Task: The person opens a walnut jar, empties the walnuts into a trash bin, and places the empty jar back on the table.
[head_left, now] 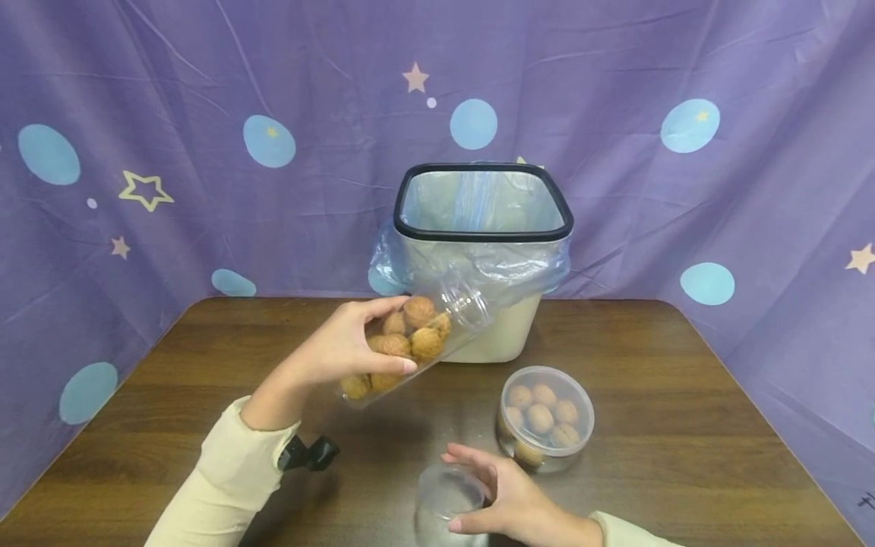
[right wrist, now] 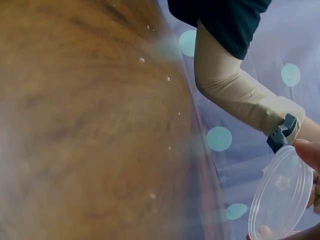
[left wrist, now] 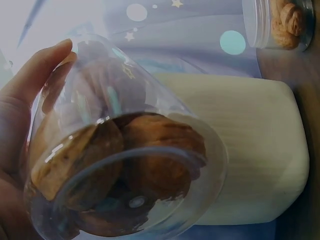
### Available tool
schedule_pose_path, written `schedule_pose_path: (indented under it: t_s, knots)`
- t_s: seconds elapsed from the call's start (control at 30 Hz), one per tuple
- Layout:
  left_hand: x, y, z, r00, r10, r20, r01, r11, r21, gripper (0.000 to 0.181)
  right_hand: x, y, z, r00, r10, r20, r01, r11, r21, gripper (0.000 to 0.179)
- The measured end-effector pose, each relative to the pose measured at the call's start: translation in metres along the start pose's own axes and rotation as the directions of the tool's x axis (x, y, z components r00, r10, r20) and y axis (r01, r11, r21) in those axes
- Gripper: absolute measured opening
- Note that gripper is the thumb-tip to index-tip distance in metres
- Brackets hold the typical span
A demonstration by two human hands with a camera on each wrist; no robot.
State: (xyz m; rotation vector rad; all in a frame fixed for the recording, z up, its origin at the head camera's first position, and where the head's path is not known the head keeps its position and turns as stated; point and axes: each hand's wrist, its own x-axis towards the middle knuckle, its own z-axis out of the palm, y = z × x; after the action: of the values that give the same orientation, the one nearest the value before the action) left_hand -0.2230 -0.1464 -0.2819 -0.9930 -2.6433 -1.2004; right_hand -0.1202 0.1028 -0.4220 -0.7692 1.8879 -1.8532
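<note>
My left hand (head_left: 349, 346) grips a clear plastic jar (head_left: 447, 357) of walnuts (head_left: 395, 346), thumb on the near side and fingers around the far side. The jar tilts, its uncovered mouth up and to the right, overlapping the front of the bin in the head view. Its round base (left wrist: 135, 200) fills much of the left wrist view. Low in front, my right hand (head_left: 509, 494) holds a round translucent lid (right wrist: 282, 195) by its edge, between thumb and fingers.
A cream bin (head_left: 502, 334) with a black rim and blue bag liner (head_left: 526, 262) stands at the back of the wooden table (head_left: 683, 425). A lidded round tub (head_left: 547, 448) of walnuts sits right of centre. A purple patterned curtain (head_left: 328, 205) hangs behind.
</note>
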Motion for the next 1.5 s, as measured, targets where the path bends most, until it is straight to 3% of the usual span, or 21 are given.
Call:
schedule_pose_path:
  t_s: [0.23, 0.43, 0.6, 0.77, 1.0, 1.17, 1.5]
  knots:
    - [0.003, -0.001, -0.005, 1.0, -0.009, 0.0, 0.009, 1.0, 0.021, 0.074, 0.003, 0.006, -0.004, 0.995, 0.095, -0.022, -0.094, 0.995, 0.043, 0.079]
    - [0.004, 0.005, -0.012, 1.0, -0.014, 0.013, 0.014, 1.0, 0.015, 0.074, 0.004, 0.011, -0.005, 0.992, 0.124, -0.032, -0.123, 0.992, 0.025, 0.08]
    - [0.005, 0.008, -0.016, 1.0, 0.002, 0.007, -0.003, 1.0, 0.018, 0.074, 0.007, 0.017, -0.008, 0.996, 0.083, -0.016, -0.083, 0.996, -0.008, 0.08]
    - [0.007, 0.009, -0.02, 0.999, 0.033, -0.007, -0.032, 0.999, 0.015, 0.074, 0.01, 0.02, -0.012, 0.998, 0.037, 0.051, -0.033, 0.996, -0.077, 0.08]
    - [0.009, 0.01, -0.024, 0.998, 0.062, 0.015, -0.062, 0.998, 0.021, 0.075, 0.013, 0.022, -0.017, 0.995, 0.023, 0.097, -0.002, 0.976, -0.216, 0.082]
    - [0.011, 0.009, -0.026, 0.996, 0.08, 0.027, -0.08, 0.997, 0.02, 0.074, 0.015, 0.022, -0.018, 0.998, 0.017, 0.062, 0.0, 0.963, -0.271, 0.083]
    - [0.014, 0.009, -0.028, 0.996, 0.088, 0.036, -0.089, 0.995, 0.038, 0.074, 0.018, 0.024, -0.018, 0.997, 0.041, -0.064, -0.055, 0.968, -0.244, 0.083]
